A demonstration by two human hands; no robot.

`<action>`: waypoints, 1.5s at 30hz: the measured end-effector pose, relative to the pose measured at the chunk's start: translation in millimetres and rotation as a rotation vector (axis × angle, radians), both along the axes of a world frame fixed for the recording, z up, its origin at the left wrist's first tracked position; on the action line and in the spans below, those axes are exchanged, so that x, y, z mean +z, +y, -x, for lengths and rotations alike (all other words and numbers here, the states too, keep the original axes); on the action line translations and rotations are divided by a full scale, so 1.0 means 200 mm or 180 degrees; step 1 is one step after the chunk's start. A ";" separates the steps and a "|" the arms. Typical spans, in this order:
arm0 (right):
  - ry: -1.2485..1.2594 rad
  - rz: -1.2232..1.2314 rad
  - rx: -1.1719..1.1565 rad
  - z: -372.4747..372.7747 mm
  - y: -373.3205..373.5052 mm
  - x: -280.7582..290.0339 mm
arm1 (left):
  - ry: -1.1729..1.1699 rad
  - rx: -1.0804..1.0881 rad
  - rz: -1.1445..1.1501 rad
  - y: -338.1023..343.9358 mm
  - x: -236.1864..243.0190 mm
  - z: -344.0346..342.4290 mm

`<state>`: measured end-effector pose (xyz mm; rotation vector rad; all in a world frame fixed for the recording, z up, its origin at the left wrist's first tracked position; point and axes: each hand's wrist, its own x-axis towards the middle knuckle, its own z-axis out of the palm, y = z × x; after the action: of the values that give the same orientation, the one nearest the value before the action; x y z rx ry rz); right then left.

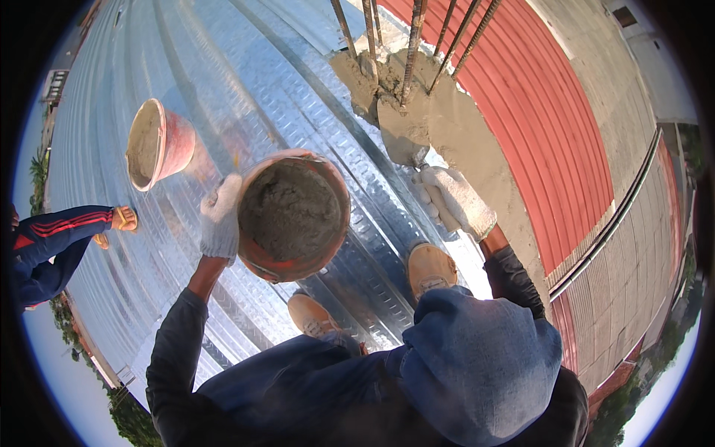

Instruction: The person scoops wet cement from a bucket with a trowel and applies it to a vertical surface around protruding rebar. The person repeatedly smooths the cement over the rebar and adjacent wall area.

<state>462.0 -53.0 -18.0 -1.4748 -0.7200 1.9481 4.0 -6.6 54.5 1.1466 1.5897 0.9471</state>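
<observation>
My left hand (220, 216), in a whitish knitted glove, grips the side of a reddish bucket (257, 262) at its rim; some fingers are hidden. Wet grey mortar (293, 211) fills much of the bucket, which is held over the corrugated metal sheeting. My right hand (456, 201), also gloved, is wrapped round the handle of a trowel (441, 208). The trowel's metal end points at spread mortar (462, 130) along the strip between the metal sheeting and the red roofing. How much of the blade is in the mortar, I cannot tell.
Several rusty steel bars (414, 52) stand up out of the mortar ahead. A second pinkish bucket (175, 145) lies tilted on the metal sheeting (246, 89) at the left. Another person's sandalled foot (125, 218) shows at the far left. Red roofing (536, 141) runs along the right.
</observation>
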 end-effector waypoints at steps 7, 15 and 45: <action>0.0246 0.0414 0.0137 0.04 -0.02 0.10 | -0.0386 -0.0055 0.0056 0.01 -0.06 0.13; -0.0629 0.0038 0.0223 -0.05 -0.12 0.07 | -0.0259 0.0071 -0.0204 0.00 -0.11 0.12; -0.3317 -0.1897 0.0728 -0.02 0.30 0.04 | -0.0028 -0.0101 0.0129 -0.01 -0.01 0.07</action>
<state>465.7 7.1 -10.9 -1.9746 -1.7724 0.8007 -10.8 -7.9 52.4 1.1350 1.5723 0.8943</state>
